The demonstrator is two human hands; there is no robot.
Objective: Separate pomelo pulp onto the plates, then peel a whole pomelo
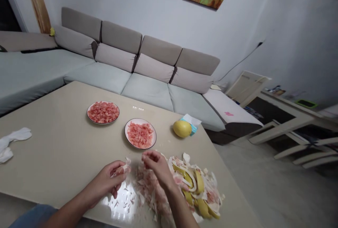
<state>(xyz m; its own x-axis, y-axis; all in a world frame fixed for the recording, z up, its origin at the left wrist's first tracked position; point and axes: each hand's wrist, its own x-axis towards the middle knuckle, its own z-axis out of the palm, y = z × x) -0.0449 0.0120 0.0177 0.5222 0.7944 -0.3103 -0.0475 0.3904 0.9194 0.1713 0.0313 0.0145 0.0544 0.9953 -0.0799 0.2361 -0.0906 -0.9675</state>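
Note:
My left hand (112, 179) grips a piece of pomelo segment (126, 167) with whitish skin on it, held above the table. Close by, my right hand (157, 166) has its thumb and fingers pinched together, and what sits between them is too small to make out. Under the right forearm lies a heap of torn pinkish membranes (150, 187), merging into thick yellow-green pomelo peel (199, 183). Just beyond the hands, a white plate with a dark rim (154, 134) carries pink pomelo flesh (139, 134). Farther left, a second plate (102, 123) is piled fuller with pink flesh (103, 111).
A whole yellow pomelo (182, 128) rests beside a blue-and-white tissue pack (194, 121) near the table's right edge. Crumpled white tissue (16, 138) lies at far left. Small scraps dot the glossy tabletop (52, 143). Behind stands a grey sofa (148, 87).

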